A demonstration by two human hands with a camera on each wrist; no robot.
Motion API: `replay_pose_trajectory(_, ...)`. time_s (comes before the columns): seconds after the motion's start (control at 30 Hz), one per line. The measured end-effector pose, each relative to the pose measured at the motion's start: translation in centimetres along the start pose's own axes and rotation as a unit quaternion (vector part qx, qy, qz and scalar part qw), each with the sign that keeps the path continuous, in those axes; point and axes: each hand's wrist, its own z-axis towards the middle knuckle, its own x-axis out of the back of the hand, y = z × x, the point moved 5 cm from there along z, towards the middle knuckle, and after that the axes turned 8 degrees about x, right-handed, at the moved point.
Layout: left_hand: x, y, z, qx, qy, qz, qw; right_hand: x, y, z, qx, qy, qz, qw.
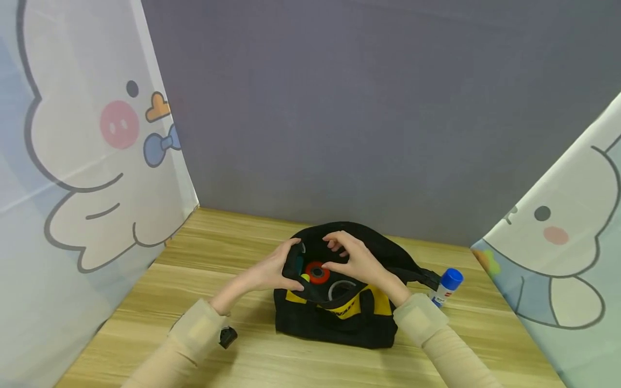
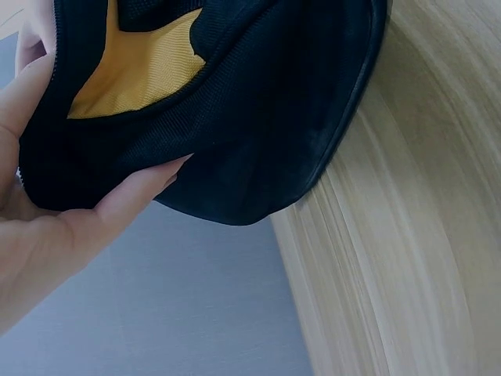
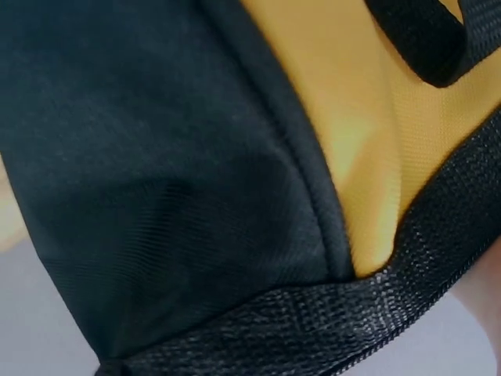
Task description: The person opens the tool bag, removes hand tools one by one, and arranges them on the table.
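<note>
The bag [image 1: 335, 330] at the left fingers [image 1: 287, 249] is black and yellow. The disc [image 1: 318, 279] near the right thumb [image 1: 337, 267] is red.

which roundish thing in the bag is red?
The red disc with a dark centre, inside the bag. The small piece left of it is yellow-green; the curved piece to its lower right is grey.

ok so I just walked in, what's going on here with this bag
A person has both hands at an open black and yellow bag on a wooden table. The left hand grips the edge of its opening. The right hand is over the opening, fingers and thumb apart, with nothing visibly held. A red round thing shows inside, and a blue-capped tube is to the bag's right.
</note>
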Motion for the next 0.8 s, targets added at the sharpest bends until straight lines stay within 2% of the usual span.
replay_pose_trajectory(0.33,-0.1,0.0,0.0,0.002,-0.006,-0.005,1.0000,-0.2,0.1,0.9,-0.007,-0.031,0.004,0.9995)
replay_pose_trajectory(0.8,-0.1,0.2,-0.2,-0.005,-0.006,-0.014,0.9999,-2.2,1.0,1.7,-0.044,-0.116,-0.036,0.9916)
